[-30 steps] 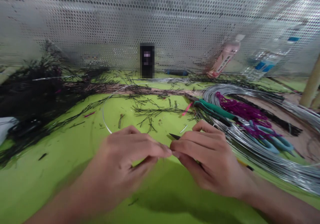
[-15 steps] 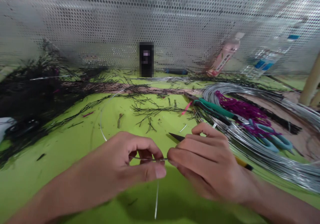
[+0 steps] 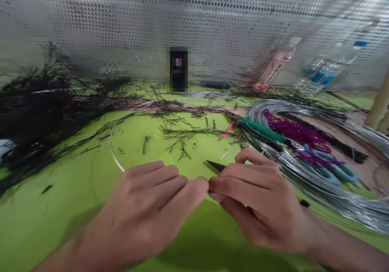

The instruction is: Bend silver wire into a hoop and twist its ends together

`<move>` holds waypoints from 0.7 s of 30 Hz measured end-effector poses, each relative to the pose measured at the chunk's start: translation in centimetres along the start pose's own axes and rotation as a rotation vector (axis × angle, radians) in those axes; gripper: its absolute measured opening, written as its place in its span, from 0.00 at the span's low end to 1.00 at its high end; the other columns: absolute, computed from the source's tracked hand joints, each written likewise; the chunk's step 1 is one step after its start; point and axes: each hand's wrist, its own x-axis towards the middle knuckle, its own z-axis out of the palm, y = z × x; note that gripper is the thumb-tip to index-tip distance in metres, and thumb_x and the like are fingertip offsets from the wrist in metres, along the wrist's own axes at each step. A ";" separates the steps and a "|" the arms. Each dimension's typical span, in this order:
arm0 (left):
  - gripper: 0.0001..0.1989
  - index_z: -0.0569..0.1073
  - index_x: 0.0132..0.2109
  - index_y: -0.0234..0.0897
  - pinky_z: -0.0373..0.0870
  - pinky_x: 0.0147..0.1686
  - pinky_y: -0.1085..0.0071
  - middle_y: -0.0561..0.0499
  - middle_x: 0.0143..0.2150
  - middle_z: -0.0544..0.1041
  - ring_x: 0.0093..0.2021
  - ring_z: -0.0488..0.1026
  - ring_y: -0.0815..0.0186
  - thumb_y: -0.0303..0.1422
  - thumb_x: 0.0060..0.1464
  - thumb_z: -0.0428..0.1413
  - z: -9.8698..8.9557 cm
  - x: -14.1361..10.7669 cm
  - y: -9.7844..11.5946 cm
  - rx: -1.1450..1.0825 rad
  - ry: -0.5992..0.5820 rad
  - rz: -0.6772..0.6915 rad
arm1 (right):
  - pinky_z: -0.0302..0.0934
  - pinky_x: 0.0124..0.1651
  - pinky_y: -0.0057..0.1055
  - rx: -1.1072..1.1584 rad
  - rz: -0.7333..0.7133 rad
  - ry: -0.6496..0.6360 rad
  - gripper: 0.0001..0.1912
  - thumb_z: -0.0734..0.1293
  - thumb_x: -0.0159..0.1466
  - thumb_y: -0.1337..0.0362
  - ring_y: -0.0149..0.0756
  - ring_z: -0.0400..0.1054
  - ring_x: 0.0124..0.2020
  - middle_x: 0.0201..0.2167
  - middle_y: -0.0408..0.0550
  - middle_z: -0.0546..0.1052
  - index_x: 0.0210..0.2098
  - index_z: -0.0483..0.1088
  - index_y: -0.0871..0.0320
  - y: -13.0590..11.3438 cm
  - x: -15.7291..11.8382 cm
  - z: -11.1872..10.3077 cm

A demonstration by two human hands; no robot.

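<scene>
Thin wire (image 3: 112, 148) arcs at ten o'clock from where the two hands' fingertips meet, and its near end passes out of sight behind the left hand. Farthest left, also toward ten, sprawls a heap of dark strands (image 3: 45, 106) on the green table (image 3: 75, 191). At eight, the left hand (image 3: 152, 207) is curled closed on the wire, its fingers hiding the gripped stretch. At one, a dark pointed tip (image 3: 215, 165) juts from beneath the right hand (image 3: 261, 205), which lies toward four, its thumb and forefinger pinching the hidden wire against the left fingertips. At two come green-handled pliers (image 3: 263, 131), touching the wire coil, then tangled magenta cord (image 3: 299, 132). At three, blue-handled scissors (image 3: 330, 174) rest over the broad wire coil (image 3: 343, 209).
</scene>
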 end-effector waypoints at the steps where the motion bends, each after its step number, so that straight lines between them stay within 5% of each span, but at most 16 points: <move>1: 0.07 0.72 0.42 0.36 0.60 0.22 0.66 0.56 0.23 0.73 0.21 0.67 0.67 0.25 0.66 0.50 0.0 0.0 0.1 0.038 0.022 0.064 | 0.49 0.35 0.36 0.002 0.000 0.002 0.07 0.65 0.67 0.76 0.27 0.60 0.23 0.25 0.39 0.72 0.37 0.71 0.60 0.0 0.0 0.0; 3: 0.08 0.71 0.47 0.31 0.62 0.21 0.65 0.53 0.25 0.76 0.21 0.69 0.66 0.23 0.65 0.49 0.2 -0.1 0.3 0.088 0.046 0.134 | 0.49 0.35 0.35 0.001 -0.003 0.015 0.06 0.65 0.67 0.75 0.27 0.60 0.23 0.25 0.40 0.72 0.35 0.71 0.60 0.0 -0.1 0.2; 9: 0.03 0.71 0.42 0.36 0.63 0.22 0.65 0.55 0.27 0.77 0.22 0.72 0.66 0.28 0.67 0.53 1.3 -0.4 0.3 0.021 -0.007 -0.121 | 0.50 0.35 0.35 -0.007 0.023 0.040 0.08 0.65 0.65 0.77 0.27 0.59 0.23 0.25 0.40 0.72 0.37 0.71 0.59 0.8 -0.1 0.3; 16: 0.04 0.73 0.42 0.37 0.68 0.30 0.66 0.55 0.34 0.80 0.30 0.78 0.66 0.29 0.67 0.54 0.9 0.0 0.3 0.010 0.052 -0.093 | 0.49 0.35 0.34 0.045 0.132 -0.028 0.06 0.63 0.66 0.74 0.27 0.56 0.24 0.24 0.38 0.70 0.35 0.70 0.59 0.3 0.5 -0.8; 21: 0.06 0.73 0.42 0.38 0.69 0.32 0.70 0.55 0.34 0.80 0.30 0.76 0.69 0.28 0.68 0.52 0.9 0.0 0.6 -0.165 0.005 -0.201 | 0.52 0.35 0.34 -0.034 0.014 -0.033 0.04 0.65 0.66 0.73 0.30 0.65 0.28 0.29 0.43 0.76 0.38 0.71 0.60 0.6 0.3 -0.6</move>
